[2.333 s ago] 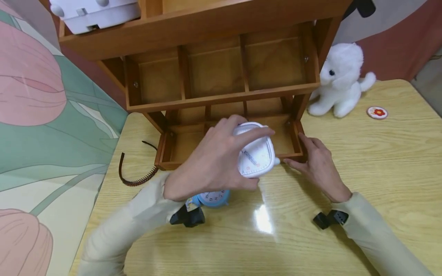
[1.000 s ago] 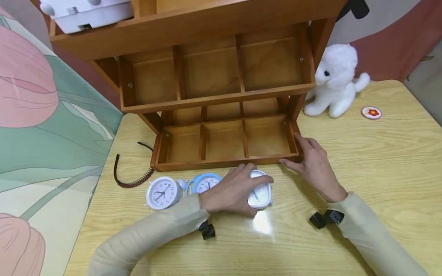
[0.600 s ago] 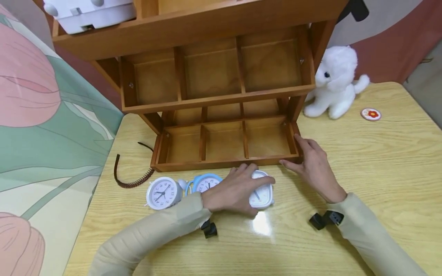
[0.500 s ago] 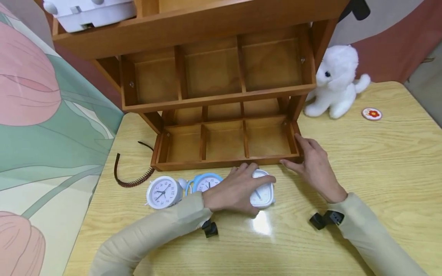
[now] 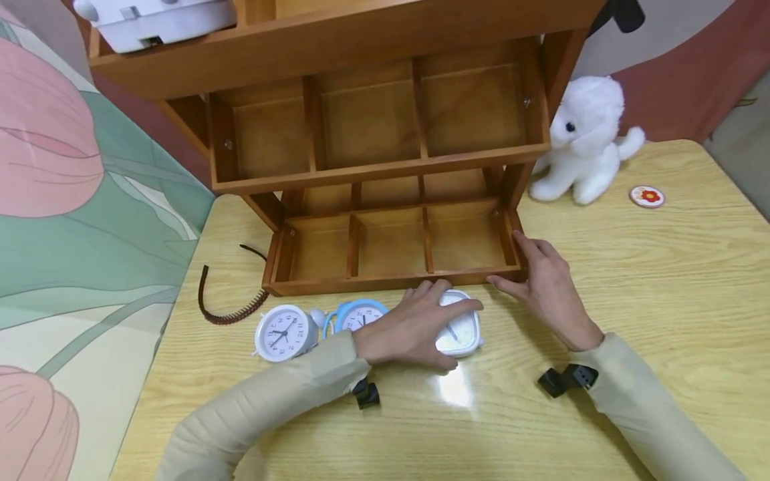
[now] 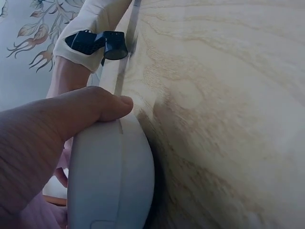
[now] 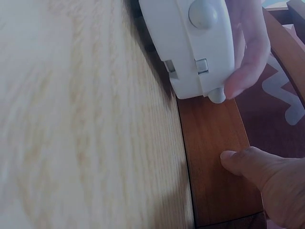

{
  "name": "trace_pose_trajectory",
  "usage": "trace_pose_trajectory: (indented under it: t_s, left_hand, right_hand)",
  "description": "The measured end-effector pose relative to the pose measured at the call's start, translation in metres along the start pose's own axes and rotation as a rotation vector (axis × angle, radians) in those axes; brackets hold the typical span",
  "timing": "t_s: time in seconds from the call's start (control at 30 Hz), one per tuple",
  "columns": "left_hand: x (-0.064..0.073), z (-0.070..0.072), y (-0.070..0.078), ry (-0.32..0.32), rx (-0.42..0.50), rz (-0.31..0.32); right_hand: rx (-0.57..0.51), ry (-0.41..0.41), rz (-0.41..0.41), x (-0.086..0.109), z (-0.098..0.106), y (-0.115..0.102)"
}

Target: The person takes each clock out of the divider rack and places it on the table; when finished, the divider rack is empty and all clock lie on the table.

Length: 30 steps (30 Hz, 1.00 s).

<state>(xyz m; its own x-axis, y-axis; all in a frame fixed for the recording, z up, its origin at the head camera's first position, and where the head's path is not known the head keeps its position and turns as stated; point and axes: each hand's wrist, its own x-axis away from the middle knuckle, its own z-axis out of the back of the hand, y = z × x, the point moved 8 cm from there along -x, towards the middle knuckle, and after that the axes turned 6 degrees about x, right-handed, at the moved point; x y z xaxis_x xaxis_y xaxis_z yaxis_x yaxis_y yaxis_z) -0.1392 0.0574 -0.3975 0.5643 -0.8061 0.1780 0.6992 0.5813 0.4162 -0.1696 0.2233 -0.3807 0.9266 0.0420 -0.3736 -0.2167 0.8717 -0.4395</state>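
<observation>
My left hand (image 5: 412,327) grips a white rounded-square alarm clock (image 5: 460,331) low over the table, its face up. In the left wrist view the thumb lies along one edge of the clock's white side (image 6: 112,171); the far fingers are hidden. Small rounded feet and a switch on the clock (image 7: 190,43) show in the right wrist view. At the front right corner of the bottom wooden drawer (image 5: 385,286), my right hand (image 5: 550,294) holds on, thumb (image 7: 243,160) against the front board and fingers along the side.
Left of the held clock lie a round blue alarm clock (image 5: 361,312), partly covered by the left hand, and a round white alarm clock (image 5: 283,334). A brown toothed headband (image 5: 228,317) lies farther left. A white plush dog (image 5: 583,140) and a flower-patterned oval (image 5: 647,196) are behind right.
My left hand has brought the white square clock down from over the drawer to the table, right of the blue clock. The right hand keeps its place at the drawer corner.
</observation>
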Motion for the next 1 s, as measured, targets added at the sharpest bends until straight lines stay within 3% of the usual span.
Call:
trace_pose_trajectory:
  t_s: [0.63, 1.0]
  left_hand:
    - [0.005, 0.003, -0.003, 0.020, 0.010, 0.021]
    - [0.018, 0.026, 0.007, 0.117, -0.058, -0.003]
  right_hand:
    - [0.001, 0.007, 0.006, 0.001, 0.000, 0.001]
    - [-0.003, 0.008, 0.010, 0.000, 0.000, 0.000]
